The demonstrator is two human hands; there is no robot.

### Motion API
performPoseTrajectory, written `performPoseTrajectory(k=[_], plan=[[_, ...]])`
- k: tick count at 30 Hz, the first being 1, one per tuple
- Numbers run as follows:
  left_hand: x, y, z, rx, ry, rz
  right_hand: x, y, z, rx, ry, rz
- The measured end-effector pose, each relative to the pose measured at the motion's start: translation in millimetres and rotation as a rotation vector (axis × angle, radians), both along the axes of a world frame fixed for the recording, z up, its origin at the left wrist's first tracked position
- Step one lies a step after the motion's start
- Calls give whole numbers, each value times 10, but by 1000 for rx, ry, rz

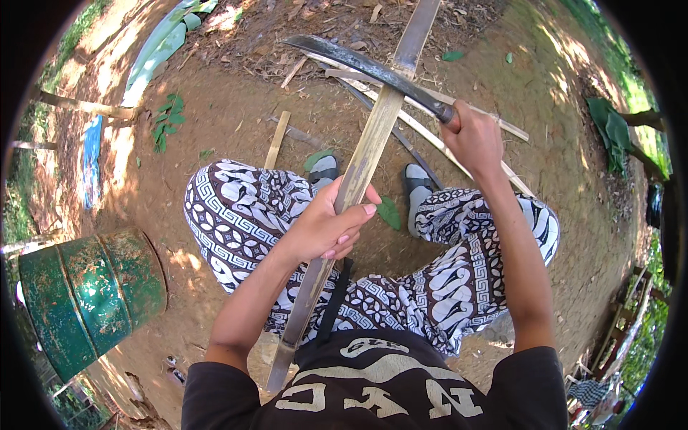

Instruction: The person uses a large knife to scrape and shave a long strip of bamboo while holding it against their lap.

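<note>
The long, flat strip of pale tan and grey-brown wood or bamboo lay diagonally through the centre of the view, from between 12 and 1 o'clock to between 6 and 7 o'clock, over the seated person's lap. The left hand, at the centre, was mostly closed: fingers curled about the strip, thumb laid across its face. The long, curved, dark-steel machete crossed over the strip at 12 o'clock, tip toward 11 o'clock; edge contact could not be confirmed. The right hand, at 2 o'clock, was closed in a fist around its handle. The step in hand was judged to be paring or scraping the strip's face. The next move appeared to call for a steady left-hand grip, a shallow blade angle and the left fingers clear of the stroke. Thin, pale split slats lay on the ground between 12 and 2 o'clock. Markings: the black short-sleeved shirt, at 6 o'clock, bore large, readable pale block lettering; no writing was discernible on the strip or machete. The dented green metal drum, at 8 o'clock, showed rust and flaked paint, without legible labelling.
</note>
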State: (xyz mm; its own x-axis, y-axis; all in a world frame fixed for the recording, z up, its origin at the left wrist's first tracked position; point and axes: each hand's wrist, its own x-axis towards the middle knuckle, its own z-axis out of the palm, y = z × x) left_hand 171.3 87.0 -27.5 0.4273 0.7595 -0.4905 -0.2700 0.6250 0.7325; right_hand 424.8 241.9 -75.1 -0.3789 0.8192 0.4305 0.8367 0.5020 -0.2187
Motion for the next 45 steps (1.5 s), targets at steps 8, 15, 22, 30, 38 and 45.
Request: performPoseTrajectory(k=[8, 15, 22, 30, 38, 45], plan=[[39, 56, -33, 50, 105, 44, -292, -493, -22, -52, 68, 353], [3, 33, 15, 26, 15, 78, -69, -120, -96, -65, 115, 61], [-3, 84, 49, 45, 18, 79, -227, -402, -46, -144, 124, 205], [38, -19, -18, 17, 42, -10, 2, 6, -37, -84, 42, 21], [107, 17, -85, 111, 182, -26, -170, -312, -29, -58, -44, 238], [94, -30, -96, 50, 151, -23, 0, -79, -87, -193, 33, -14]])
